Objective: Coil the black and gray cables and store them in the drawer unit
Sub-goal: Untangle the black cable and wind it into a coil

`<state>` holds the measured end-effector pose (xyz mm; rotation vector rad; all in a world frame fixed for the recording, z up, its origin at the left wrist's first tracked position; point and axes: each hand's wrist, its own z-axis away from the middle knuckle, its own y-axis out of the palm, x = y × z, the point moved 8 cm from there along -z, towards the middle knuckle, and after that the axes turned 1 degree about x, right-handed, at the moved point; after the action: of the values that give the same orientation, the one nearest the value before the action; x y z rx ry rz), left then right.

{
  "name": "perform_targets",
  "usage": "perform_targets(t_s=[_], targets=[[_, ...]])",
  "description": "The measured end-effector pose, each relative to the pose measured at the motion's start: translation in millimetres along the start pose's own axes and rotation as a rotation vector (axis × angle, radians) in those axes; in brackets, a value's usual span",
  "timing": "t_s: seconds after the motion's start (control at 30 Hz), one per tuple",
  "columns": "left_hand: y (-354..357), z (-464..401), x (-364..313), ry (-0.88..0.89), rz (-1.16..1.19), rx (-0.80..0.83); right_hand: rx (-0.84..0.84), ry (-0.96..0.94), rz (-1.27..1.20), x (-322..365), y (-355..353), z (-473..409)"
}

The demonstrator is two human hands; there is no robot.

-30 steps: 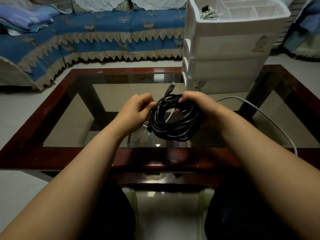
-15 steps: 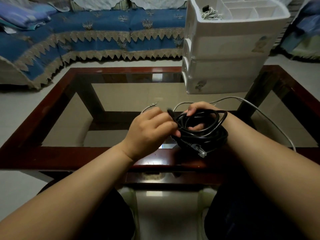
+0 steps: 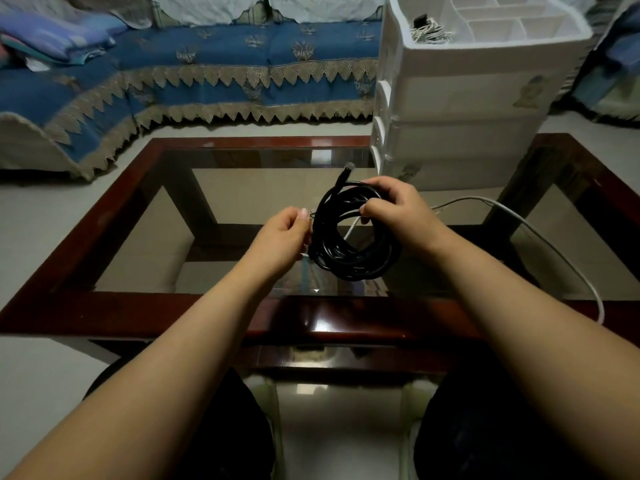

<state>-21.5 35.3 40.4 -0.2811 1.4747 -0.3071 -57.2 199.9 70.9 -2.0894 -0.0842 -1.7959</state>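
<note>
A black cable point(image 3: 349, 258) is wound into a round coil and held above the glass table point(image 3: 242, 202). My right hand point(image 3: 394, 209) grips the coil's upper right side. A plug end point(image 3: 346, 169) sticks up from the top of the coil. My left hand point(image 3: 284, 237) pinches the coil's left edge between thumb and fingers. The gray cable point(image 3: 540, 237) lies loose on the table to the right, curving over the front edge. The white drawer unit point(image 3: 464, 98) stands at the table's far right, its drawers closed.
The drawer unit's top tray point(image 3: 512, 19) has divided compartments, one holding a bundled light cord point(image 3: 429, 31). A sofa with a blue cover point(image 3: 194, 71) runs along the far side. The table's dark red wooden frame point(image 3: 207, 313) edges the glass. My knees are below the front edge.
The coil was turned over near the front edge, plug end down, then lifted back up and away with the plug end on top. My left hand shifted from the coil's front to its left edge.
</note>
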Motion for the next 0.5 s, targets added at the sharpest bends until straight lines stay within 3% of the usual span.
perform_targets(t_s=[0.1, 0.33, 0.5], targets=[[2.2, -2.4, 4.7, -0.040, 0.036, 0.019, 0.005, -0.004, 0.030, 4.8, 2.1, 3.6], [6.7, -4.6, 15.8, -0.186, 0.152, 0.234, 0.042, -0.035, 0.147, 10.4, 3.8, 10.4], [0.0, -6.0, 28.5, -0.315, 0.099, 0.295, 0.100, -0.125, 0.375, 17.9, 8.2, 15.6]])
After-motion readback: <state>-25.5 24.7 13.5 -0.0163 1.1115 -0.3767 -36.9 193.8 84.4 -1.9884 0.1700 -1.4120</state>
